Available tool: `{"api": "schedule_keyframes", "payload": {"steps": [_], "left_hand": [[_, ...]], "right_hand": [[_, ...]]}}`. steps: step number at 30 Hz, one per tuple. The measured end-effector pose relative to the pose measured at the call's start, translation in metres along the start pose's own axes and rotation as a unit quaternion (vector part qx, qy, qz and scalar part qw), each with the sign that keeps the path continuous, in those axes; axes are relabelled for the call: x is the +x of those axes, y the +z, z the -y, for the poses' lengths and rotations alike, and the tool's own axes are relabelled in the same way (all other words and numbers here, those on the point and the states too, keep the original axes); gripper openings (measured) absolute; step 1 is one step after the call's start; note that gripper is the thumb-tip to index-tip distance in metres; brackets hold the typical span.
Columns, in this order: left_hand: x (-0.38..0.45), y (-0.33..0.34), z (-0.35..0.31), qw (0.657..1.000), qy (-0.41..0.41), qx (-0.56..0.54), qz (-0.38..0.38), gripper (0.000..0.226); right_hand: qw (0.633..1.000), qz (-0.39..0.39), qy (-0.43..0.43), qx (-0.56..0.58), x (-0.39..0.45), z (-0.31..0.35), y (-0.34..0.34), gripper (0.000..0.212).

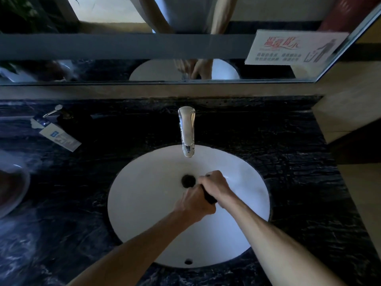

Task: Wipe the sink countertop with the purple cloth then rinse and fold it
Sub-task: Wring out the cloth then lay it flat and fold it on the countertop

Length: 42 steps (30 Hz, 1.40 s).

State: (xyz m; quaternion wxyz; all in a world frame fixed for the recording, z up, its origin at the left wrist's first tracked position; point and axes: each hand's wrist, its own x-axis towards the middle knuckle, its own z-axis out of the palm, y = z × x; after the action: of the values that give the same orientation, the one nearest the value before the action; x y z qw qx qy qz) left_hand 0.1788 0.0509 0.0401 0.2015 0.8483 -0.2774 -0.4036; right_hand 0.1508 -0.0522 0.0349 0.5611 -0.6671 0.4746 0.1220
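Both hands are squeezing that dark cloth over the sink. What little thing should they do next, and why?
Probably lift the cloth up under the faucet spout. The left hand and the right hand grip it bunched together low in the basin, near the drain, in front of the spout. No water can be seen running, so the rinse likely needs the cloth closer.

You see a sign [292, 48] on the mirror [123, 46] with red and blue Chinese text, too blurred to read.
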Motion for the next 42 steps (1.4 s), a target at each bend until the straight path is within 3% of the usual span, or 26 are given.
{"api": "schedule_keyframes", "payload": {"steps": [3,7,10,13,16,20,23,26,30,33,34,38,40,42], "left_hand": [[-0.007,-0.019,0.000,0.986,-0.015,-0.165,0.031,0.031],[-0.025,-0.033,0.015,0.873,-0.021,-0.475,0.106,0.060],[-0.033,-0.030,0.015,0.820,-0.029,-0.554,0.140,0.050],[-0.038,-0.029,0.004,0.843,-0.024,-0.509,0.172,0.028],[-0.038,-0.024,-0.006,0.874,-0.044,-0.452,0.173,0.028],[-0.029,-0.013,-0.019,0.968,-0.067,-0.230,0.079,0.018],[-0.018,-0.002,-0.021,0.996,0.014,-0.087,0.002,0.038],[-0.015,0.008,-0.011,0.996,-0.010,-0.075,-0.041,0.036],[-0.016,0.012,-0.003,0.995,-0.044,-0.092,-0.004,0.023],[-0.015,0.008,0.000,0.986,-0.023,-0.168,-0.006,0.014],[-0.017,0.005,0.003,0.974,-0.010,-0.224,-0.015,0.015],[-0.032,0.002,0.013,0.930,0.066,-0.359,-0.051,0.061],[-0.034,0.008,0.014,0.918,0.090,-0.373,-0.099,0.062],[-0.036,0.012,0.012,0.905,0.113,-0.387,-0.136,0.047]], "right_hand": [[0.990,0.097,-0.059,0.081,-0.008,0.011,-0.018,0.032],[0.971,0.198,-0.105,0.085,-0.024,0.022,-0.042,0.031],[0.972,0.197,-0.131,0.001,-0.033,0.026,-0.042,0.049],[0.970,0.124,-0.171,-0.124,-0.043,0.026,-0.027,0.044],[0.970,0.077,-0.147,-0.175,-0.043,0.025,-0.016,0.041],[0.984,0.051,-0.061,-0.160,-0.029,0.022,-0.008,0.026],[0.992,0.037,-0.012,-0.122,-0.019,0.017,-0.004,0.029],[0.995,0.036,0.028,-0.093,-0.014,0.012,-0.002,0.029],[0.993,0.035,0.068,-0.090,-0.016,0.008,0.001,0.012],[0.996,0.046,0.066,-0.026,-0.017,0.011,-0.006,0.015],[0.997,0.041,0.065,0.008,-0.018,0.013,-0.011,0.018],[0.993,0.014,0.071,0.094,-0.026,0.016,-0.028,0.038],[0.993,0.011,0.069,0.099,-0.032,0.014,-0.031,0.045],[0.988,0.013,0.058,0.141,-0.037,0.010,-0.031,0.044]]}}
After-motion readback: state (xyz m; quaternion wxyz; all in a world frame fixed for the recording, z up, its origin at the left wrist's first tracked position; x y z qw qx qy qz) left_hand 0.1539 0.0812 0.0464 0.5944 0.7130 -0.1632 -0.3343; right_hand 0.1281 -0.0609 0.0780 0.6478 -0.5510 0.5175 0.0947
